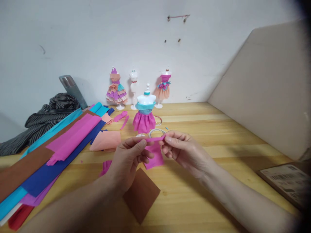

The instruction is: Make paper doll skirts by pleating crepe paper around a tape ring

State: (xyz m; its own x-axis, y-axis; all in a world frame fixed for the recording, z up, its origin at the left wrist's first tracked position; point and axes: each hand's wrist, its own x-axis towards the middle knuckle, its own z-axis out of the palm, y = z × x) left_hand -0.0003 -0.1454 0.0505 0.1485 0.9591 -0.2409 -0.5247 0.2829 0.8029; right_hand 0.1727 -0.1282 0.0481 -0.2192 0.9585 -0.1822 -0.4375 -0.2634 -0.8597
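Note:
A narrow pink paper strip (155, 139) is stretched level between my two hands. My left hand (132, 153) pinches its left end between thumb and fingers. At its right end, my right hand (181, 149) pinches it the same way. Just behind the strip stands a small white mannequin (145, 99) with a blue top (145, 108) and a gathered pink skirt (144, 122). Below the strip lies a pink paper piece (155, 158), partly hidden by my fingers. A brown paper square (141, 195) lies nearer me on the table.
Coloured paper sheets (75, 134) are stacked at the left, beside a striped cloth (53, 111) and a bottle (73, 90). Tape rings (156, 132) lie behind my hands. Several mannequins (115, 84) stand by the wall. A cardboard box (284, 181) is at the right.

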